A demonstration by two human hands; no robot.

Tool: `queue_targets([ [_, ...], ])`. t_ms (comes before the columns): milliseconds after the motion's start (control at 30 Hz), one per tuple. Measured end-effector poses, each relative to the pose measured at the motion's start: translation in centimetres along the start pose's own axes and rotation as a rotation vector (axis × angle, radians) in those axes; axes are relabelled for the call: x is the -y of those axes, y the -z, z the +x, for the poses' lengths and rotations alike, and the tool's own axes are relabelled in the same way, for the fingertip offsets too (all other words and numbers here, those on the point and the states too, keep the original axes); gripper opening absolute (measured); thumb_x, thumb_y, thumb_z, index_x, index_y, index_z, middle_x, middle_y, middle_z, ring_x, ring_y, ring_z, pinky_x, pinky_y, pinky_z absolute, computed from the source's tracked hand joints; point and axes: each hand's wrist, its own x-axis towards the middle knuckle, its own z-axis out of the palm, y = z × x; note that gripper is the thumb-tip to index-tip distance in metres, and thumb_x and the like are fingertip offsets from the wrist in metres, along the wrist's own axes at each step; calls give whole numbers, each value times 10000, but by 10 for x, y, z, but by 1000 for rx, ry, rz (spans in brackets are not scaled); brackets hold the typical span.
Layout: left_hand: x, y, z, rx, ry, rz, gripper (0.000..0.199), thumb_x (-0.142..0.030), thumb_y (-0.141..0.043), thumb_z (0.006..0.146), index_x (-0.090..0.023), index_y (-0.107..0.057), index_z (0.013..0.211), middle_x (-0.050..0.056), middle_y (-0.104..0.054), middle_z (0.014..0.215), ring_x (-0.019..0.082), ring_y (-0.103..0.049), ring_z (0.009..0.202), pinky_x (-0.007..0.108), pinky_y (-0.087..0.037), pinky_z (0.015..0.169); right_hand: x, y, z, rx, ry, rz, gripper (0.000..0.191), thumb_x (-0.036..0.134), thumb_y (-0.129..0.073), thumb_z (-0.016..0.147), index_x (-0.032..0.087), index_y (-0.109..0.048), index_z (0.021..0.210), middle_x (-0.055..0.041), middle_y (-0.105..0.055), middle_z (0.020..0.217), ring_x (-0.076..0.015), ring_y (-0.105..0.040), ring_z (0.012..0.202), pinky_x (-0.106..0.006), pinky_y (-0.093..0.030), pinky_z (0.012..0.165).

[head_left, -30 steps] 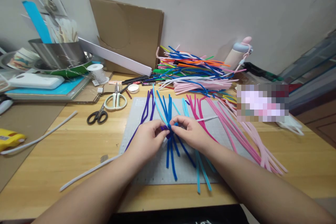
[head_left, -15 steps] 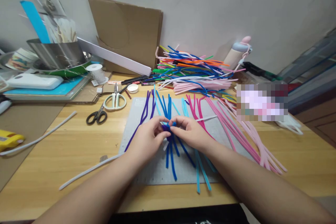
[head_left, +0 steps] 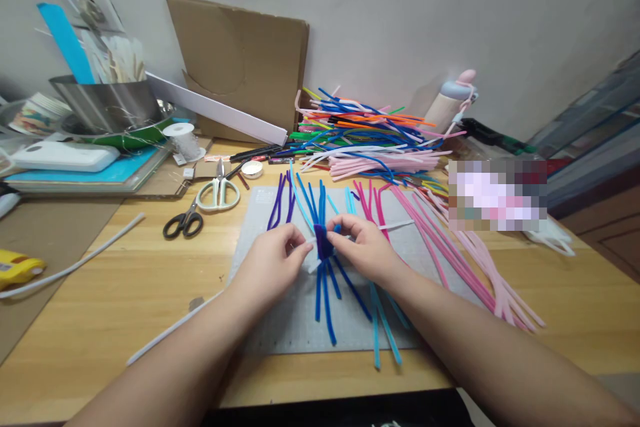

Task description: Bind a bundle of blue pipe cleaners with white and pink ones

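My left hand is closed in a pinch on a whitish pipe cleaner, left of a dark blue-violet woven patch. My right hand pinches at that patch's right edge, on a blue pipe cleaner. Blue pipe cleaners fan out above and below the patch over a grey cutting mat. Light blue pipe cleaners lie beneath my right hand. Purple ones stick out beyond my left hand. A white pipe cleaner runs out past my left forearm. The fingers partly hide the weave.
Pink pipe cleaners spread across the mat's right side. A mixed pile of pipe cleaners lies at the back. Left of the mat are black scissors and pale-handled scissors. A yellow tool sits far left.
My left hand has moved slightly left and down, off the woven patch, which now shows more. The white pipe cleaner by my left forearm has shifted. My right hand stays nearly in place.
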Motion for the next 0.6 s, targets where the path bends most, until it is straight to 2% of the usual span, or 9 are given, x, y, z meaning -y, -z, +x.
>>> queue_targets([
  [67, 0, 0, 0, 9, 8, 11, 205, -357, -506, 772, -191, -559, 665, 6, -609, 631, 141, -526, 582, 264, -367, 552, 0, 0, 0, 6, 5, 24, 88, 252, -507, 736, 173, -532, 764, 29, -498, 641, -87, -432, 531, -206, -338, 491],
  [167, -1, -2, 0, 6, 9, -22, 198, -347, -525, 758, -189, -564, 646, 0, -606, 614, 136, -517, 564, 258, -365, 539, 1, -1, -1, 65, 10, 30, 81, 235, -523, 716, 173, -527, 768, 23, -515, 666, -89, -454, 554, -207, -352, 506],
  [300, -3, -4, -1, 34, -21, -24, 172, -318, -533, 755, -187, -568, 649, -9, -606, 629, 132, -523, 590, 251, -363, 549, 2, -4, -3, 151, -67, 0, 124, 250, -523, 722, 174, -521, 820, 45, -472, 600, -66, -383, 453, -201, -308, 441],
  [367, -3, -4, -1, 26, -20, -14, 183, -327, -525, 762, -187, -562, 649, -13, -600, 624, 127, -519, 586, 248, -360, 546, 1, -5, -3, 120, -33, 15, 166, 246, -528, 721, 174, -526, 870, 31, -495, 652, -81, -429, 514, -211, -349, 484],
  [467, -4, -2, -1, -10, 2, -14, 199, -340, -511, 768, -186, -550, 648, -17, -589, 608, 120, -505, 564, 242, -355, 527, -3, -4, 0, -3, 33, 51, 182, 247, -535, 716, 171, -511, 881, 7, -520, 735, -112, -493, 656, -238, -398, 589],
  [600, -7, -1, -1, -17, 8, -24, 181, -325, -518, 755, -179, -527, 649, -18, -559, 592, 116, -485, 546, 238, -348, 513, -6, -4, 1, -32, 21, -44, 92, 255, -525, 726, 165, -512, 742, 14, -513, 673, -110, -475, 609, -234, -374, 550],
])
